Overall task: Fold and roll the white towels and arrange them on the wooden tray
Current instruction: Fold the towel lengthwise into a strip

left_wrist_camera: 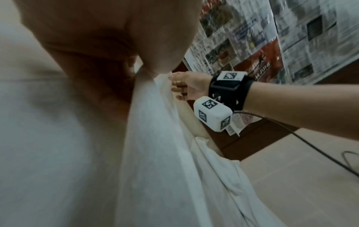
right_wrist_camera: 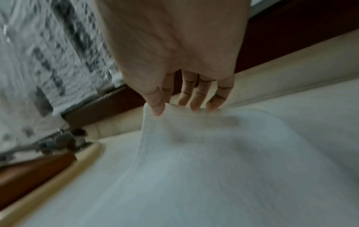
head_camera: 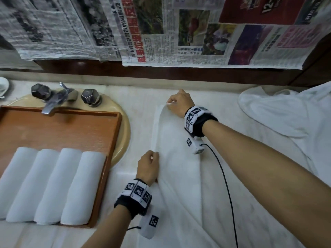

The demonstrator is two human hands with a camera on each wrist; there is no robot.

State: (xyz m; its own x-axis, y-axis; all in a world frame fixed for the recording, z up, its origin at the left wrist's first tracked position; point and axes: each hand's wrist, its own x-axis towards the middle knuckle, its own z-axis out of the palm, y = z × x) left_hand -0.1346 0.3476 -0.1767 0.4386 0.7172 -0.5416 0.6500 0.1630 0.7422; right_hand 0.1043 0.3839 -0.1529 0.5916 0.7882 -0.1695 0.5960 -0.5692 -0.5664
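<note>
Left hand [head_camera: 148, 167]: lower centre of the head view; the white towel [head_camera: 175, 158] edge is pinched.
Right hand [head_camera: 179, 102]: upper centre; the towel's far corner is pinched by thumb and fingers.
Wooden tray [head_camera: 111, 140]: left; four rolled towels [head_camera: 52, 185] are held in it.
</note>
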